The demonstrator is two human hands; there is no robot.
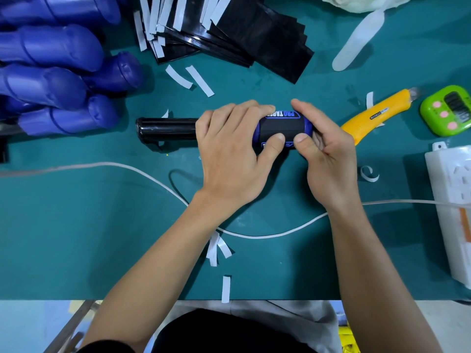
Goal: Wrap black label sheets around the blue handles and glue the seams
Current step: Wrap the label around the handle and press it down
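While both forearms reach forward, the left hand (233, 146) and right hand (328, 151) curl around the handle (281, 128). Its black label sheet (283, 126) lies between thumbs and fingertips.

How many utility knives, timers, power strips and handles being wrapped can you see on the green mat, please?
Yellow utility knife: 1
Green timer: 1
White power strip: 1
Handle being wrapped: 1
Total: 4

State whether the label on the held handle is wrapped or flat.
Wrapped: the label curves round the handle, thumbs of left hand and right hand pressing it. Seam hidden.
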